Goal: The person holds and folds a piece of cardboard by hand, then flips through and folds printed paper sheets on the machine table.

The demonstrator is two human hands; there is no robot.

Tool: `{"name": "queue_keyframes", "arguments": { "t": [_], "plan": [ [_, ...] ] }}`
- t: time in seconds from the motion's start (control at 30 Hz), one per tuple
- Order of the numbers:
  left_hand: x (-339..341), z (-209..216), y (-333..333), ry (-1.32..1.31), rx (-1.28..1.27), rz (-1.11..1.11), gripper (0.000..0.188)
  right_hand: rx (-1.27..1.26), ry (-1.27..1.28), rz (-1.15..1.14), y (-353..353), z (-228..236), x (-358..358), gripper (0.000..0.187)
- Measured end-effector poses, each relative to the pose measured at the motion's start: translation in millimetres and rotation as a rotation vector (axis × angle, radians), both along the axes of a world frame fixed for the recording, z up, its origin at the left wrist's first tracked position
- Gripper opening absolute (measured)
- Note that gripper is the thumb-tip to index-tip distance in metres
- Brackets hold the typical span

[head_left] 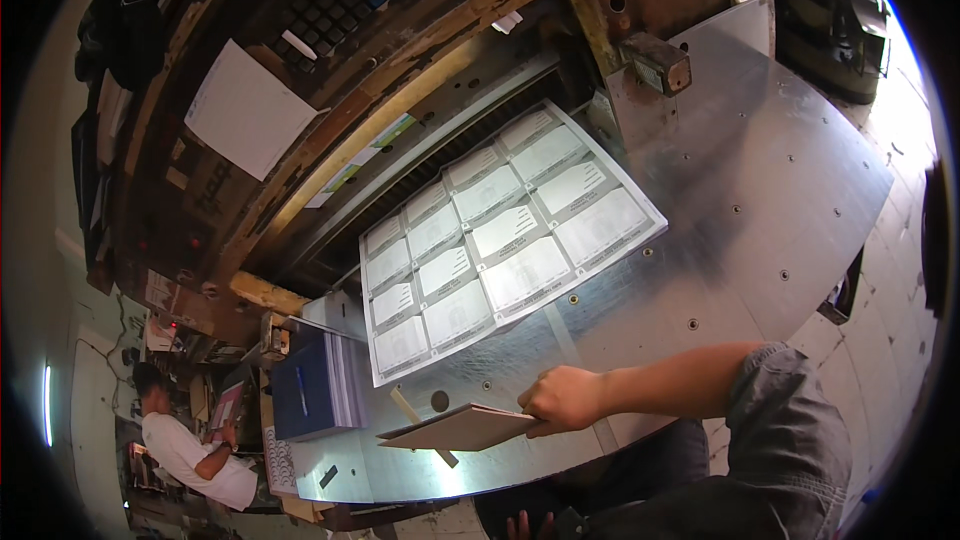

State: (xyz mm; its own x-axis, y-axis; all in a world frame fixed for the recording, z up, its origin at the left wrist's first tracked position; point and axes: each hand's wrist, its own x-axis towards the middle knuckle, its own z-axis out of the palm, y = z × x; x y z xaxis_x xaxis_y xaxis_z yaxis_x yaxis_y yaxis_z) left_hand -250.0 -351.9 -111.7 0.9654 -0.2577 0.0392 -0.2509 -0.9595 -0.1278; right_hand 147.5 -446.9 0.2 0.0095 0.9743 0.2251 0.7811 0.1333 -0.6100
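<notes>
Grasping a thin, flat brown board (455,430) in right fingers (537,412), above shiny metal desk (735,250), near printed sheets (500,240) and blue-topped stack (302,390); cannot tell grip of left fingers (522,527).

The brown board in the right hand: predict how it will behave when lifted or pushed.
The brown board is probably stiff: gripped at one end by the right hand, it juts out without visible sag. It seems light, being thin and held one-handed. Flat, it would likely slide, not roll, on the shiny table.
</notes>
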Motion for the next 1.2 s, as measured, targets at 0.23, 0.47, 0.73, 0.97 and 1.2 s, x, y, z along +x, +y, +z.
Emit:
{"name": "queue_keyframes", "arguments": {
  "t": [0.23,0.47,0.73,0.97,1.2],
  "plan": [
    [-3.6,-12.4,12.0,0.078,-0.078,0.042,0.061,0.021,-0.011,0.023,1.9,-0.9,2.2,0.038],
    [2.1,8.6,5.6,0.157,-0.297,0.082,0.057,0.009,-0.002,0.011,0.8,-2.9,1.4,0.038],
    [-15.7,3.3,45.2,0.515,-0.165,0.055,0.069,-0.008,-0.023,-0.004,3.2,-6.7,0.7,0.04],
    [-19.9,-10.5,51.9,0.579,-0.47,0.293,0.078,-0.01,-0.021,-0.001,4.0,-4.9,0.7,0.04],
    [-22.3,-16.0,49.5,0.54,-0.377,0.205,0.079,-0.013,-0.018,-0.009,2.4,-3.8,0.0,0.04]
  ]
}}
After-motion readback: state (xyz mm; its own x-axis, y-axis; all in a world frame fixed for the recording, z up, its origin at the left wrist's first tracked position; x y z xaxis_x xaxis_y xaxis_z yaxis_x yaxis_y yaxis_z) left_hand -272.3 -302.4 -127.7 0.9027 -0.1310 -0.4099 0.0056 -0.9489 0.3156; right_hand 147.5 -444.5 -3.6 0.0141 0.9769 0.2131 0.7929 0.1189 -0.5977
